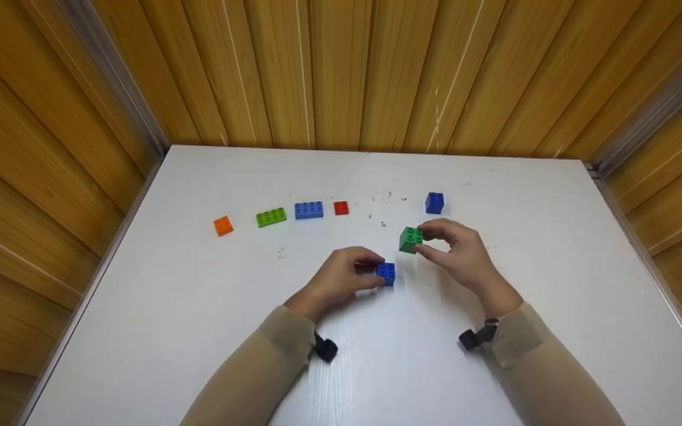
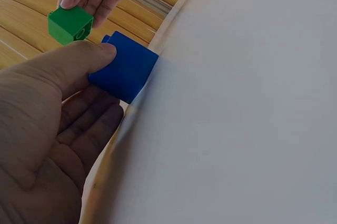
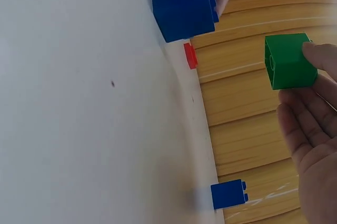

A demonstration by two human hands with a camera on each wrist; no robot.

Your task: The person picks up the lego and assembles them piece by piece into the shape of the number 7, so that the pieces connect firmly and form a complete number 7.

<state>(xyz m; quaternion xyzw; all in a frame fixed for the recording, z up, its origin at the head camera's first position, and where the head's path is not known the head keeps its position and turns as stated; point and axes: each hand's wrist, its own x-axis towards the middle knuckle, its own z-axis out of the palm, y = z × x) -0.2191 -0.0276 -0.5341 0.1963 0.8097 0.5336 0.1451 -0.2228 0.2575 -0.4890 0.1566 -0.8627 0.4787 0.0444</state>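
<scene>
Sleeves [image 1: 252,361] btm of frame. L hand [image 1: 341,273] pinches blue block [image 1: 386,273] nr ctr; R hand [image 1: 464,255] pinches green block [image 1: 411,239] just up-right. Risk: green block cd drop if light pinch slips.

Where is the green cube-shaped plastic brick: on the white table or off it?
Off it. The right hand pinches the green brick, and both wrist views show its hollow underside clear of the white table.

We've got loads of room on the tabletop [image 1: 140,331] at lower left. Our right hand [image 1: 464,253] and its green brick [image 1: 410,239] plug up right of centre, and a row of low bricks [image 1: 309,210] blocks us mostly left of centre.
</scene>
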